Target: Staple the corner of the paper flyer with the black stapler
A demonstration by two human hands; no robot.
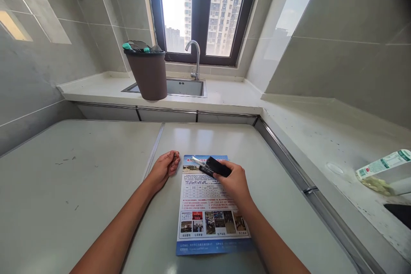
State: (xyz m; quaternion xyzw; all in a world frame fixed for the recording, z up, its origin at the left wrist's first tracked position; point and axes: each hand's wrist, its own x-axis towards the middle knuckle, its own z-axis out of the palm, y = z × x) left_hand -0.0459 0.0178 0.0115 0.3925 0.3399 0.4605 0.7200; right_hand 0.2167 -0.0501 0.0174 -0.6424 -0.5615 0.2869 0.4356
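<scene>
My right hand grips a black stapler over the upper part of a printed flyer. The stapler is swung open, and its silver metal part sticks out toward the left. Blue bands, a table of text and several small photos cover the flyer, which lies flat on the table. Just left of the flyer's upper edge, my left hand rests with its fingers curled closed. Something small and dark may be at its fingertips, but I cannot make it out.
Small dark bits lie scattered on the left of the pale table. Behind it, a brown bin stands at the sink with its faucet. A plastic package lies on the right counter.
</scene>
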